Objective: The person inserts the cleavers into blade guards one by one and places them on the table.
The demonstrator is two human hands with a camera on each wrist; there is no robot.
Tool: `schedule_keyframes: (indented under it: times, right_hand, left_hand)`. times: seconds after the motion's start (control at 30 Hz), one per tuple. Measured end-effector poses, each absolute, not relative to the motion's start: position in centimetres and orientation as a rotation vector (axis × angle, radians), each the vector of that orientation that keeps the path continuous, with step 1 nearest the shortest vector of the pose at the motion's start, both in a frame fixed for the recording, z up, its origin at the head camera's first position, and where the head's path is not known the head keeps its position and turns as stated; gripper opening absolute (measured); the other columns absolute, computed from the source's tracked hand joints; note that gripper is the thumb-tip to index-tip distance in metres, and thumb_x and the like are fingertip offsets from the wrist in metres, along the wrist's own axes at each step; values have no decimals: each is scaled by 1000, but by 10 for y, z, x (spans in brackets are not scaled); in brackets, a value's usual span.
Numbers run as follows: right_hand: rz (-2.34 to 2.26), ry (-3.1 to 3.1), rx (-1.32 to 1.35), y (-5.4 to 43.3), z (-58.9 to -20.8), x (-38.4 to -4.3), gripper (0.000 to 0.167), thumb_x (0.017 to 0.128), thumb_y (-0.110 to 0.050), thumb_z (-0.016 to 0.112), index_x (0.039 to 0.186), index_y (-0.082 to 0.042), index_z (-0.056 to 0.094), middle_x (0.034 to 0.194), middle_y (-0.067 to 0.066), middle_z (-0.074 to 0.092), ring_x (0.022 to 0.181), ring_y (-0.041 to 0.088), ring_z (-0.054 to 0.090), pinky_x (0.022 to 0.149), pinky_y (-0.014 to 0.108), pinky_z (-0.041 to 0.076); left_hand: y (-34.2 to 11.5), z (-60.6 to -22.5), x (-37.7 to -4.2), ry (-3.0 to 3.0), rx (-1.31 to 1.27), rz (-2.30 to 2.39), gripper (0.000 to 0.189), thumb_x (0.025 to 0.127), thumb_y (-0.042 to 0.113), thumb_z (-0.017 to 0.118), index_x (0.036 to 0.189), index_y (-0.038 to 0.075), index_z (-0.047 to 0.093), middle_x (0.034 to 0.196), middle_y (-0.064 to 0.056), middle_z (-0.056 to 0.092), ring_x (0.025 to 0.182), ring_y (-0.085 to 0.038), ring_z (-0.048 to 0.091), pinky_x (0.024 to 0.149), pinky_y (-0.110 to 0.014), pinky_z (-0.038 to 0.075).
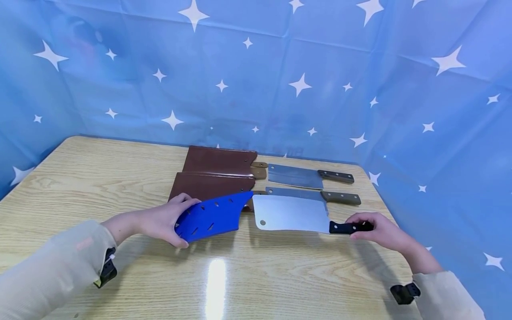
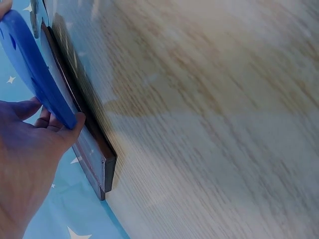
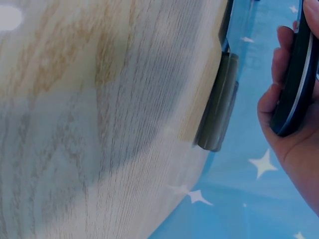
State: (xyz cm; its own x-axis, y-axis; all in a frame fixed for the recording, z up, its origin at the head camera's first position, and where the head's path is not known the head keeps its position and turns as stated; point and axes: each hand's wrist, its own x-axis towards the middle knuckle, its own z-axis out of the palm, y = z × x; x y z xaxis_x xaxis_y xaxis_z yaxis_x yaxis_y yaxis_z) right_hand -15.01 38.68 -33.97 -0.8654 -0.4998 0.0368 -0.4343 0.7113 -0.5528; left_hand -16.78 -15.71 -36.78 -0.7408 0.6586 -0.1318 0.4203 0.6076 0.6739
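- We see the left hand (image 1: 162, 221) gripping a blue blade guard (image 1: 214, 215) at its wider end, thumb on the near face and fingers curled behind it; the left wrist view shows the thumb and fingers (image 2: 60, 133) pinching the guard's edge (image 2: 35, 74).
- The blue guard is tilted up off the wooden table (image 1: 120, 178), its pointed tip aimed toward the far right, near the middle of the table.
- The right hand (image 1: 380, 230) is closed round the black handle (image 1: 350, 227) of a large cleaver (image 1: 292, 214); in the right wrist view we see the fingers wrapped about the dark handle (image 3: 294, 74).
- The cleaver lies with its broad blade pointing left, toward the guard; blade and guard tip are just beside each other, and we cannot tell if they touch.
- Behind them, toward the far edge of the table, two brown leather sheaths (image 1: 218, 171) lie one partly over the other.
- Just right of the sheaths lie two more cleavers with wooden handles: one nearer the far edge (image 1: 298, 176), the other (image 1: 304, 194) directly behind the held cleaver, its blade partly hidden by it.
- A blue cloth with white stars (image 1: 280, 66) hangs behind and beside the table.
- Both forearms wear pale sleeves with dark straps at the wrists.
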Motion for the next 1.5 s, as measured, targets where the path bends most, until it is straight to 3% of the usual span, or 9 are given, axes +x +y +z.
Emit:
schedule_keyframes:
  times: [0.43, 0.7, 0.9, 1.13, 1.33, 1.5]
  right_hand:
    - [-855, 2788, -657, 382, -336, -148, 24, 83, -12, 70, 105, -4, 67, 96, -11, 64, 82, -7, 54, 66, 21, 46]
    - [-839, 2807, -567, 372, -334, -148, 26, 83, -16, 70, 105, -3, 67, 98, 4, 67, 80, -7, 53, 66, 21, 46]
    - [-840, 2816, -572, 369, -335, -148, 24, 81, -14, 71, 103, -4, 69, 95, 6, 67, 77, -5, 53, 63, 21, 45]
    - [-823, 2817, -646, 366, -333, -150, 25, 82, -16, 71, 105, -7, 69, 102, 11, 68, 89, -8, 54, 69, 23, 48]
    - [-852, 2815, -685, 361, -332, -151, 23, 80, -13, 73, 101, -6, 70, 98, 10, 67, 78, -3, 54, 61, 23, 46]
    - [-859, 2769, -649, 353, -336, -154, 25, 78, -17, 75, 101, -7, 70, 98, 11, 68, 78, -2, 54, 61, 23, 46]
  left_hand:
    - [-153, -369, -166, 2542, 892, 870, 102, 64, 37, 80, 143, -1, 27, 128, -14, 34, 117, -31, 39, 86, -40, 45]
    - [-150, -372, -165, 2636, 910, 773, 104, 61, 41, 81, 141, -3, 30, 126, -16, 36, 113, -30, 38, 85, -41, 44]
    - [-149, -375, -166, 2685, 919, 723, 105, 59, 38, 82, 141, -3, 31, 127, -15, 35, 114, -28, 38, 86, -41, 44]
    - [-144, -373, -166, 2646, 985, 720, 106, 58, 35, 82, 142, -4, 30, 129, -15, 34, 116, -29, 36, 86, -40, 45]
    - [-143, -367, -171, 2680, 1009, 693, 105, 57, 34, 82, 141, -2, 31, 128, -13, 35, 115, -27, 34, 86, -40, 44]
    - [-138, -363, -172, 2666, 1075, 647, 104, 57, 36, 83, 141, -1, 32, 127, -12, 36, 116, -26, 35, 85, -38, 46]
